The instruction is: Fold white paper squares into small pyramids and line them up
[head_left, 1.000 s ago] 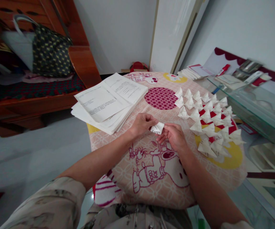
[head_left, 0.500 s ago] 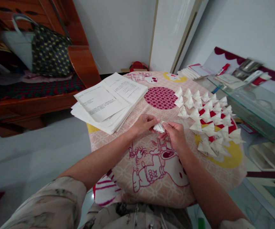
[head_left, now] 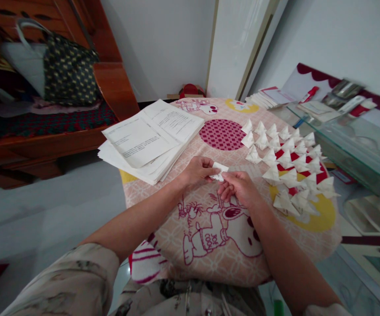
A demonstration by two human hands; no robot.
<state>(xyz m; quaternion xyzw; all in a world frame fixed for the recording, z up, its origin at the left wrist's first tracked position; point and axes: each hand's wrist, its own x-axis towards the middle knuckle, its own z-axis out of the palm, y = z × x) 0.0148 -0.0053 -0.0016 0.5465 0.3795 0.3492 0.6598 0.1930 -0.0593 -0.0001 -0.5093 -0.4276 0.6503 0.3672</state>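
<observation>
A small folded piece of white paper (head_left: 220, 168) is held over the middle of the cloth-covered table (head_left: 177, 245). My left hand (head_left: 199, 170) pinches its left side between thumb and fingers. At its lower right edge, my right hand (head_left: 240, 186) has thumb and forefinger closed on it, the other fingers curled beneath. Several pointed folded paper pieces (head_left: 285, 159) stand in rows to the right of my right hand. Beyond my left hand lies a stack of printed paper sheets (head_left: 144, 142).
A glass shelf (head_left: 351, 136) with a red marker (head_left: 309, 95) and a metal container (head_left: 346, 91) borders the table on the right. To the left stands a wooden bench (head_left: 114, 87) with a dark patterned bag (head_left: 68, 72). More papers (head_left: 269, 99) lie at the far right edge.
The folded paper has been turned between my fingers, from a triangular outline to a flatter, squarer face. My right hand's lower fingers have shifted slightly; the rows and the stack stay put.
</observation>
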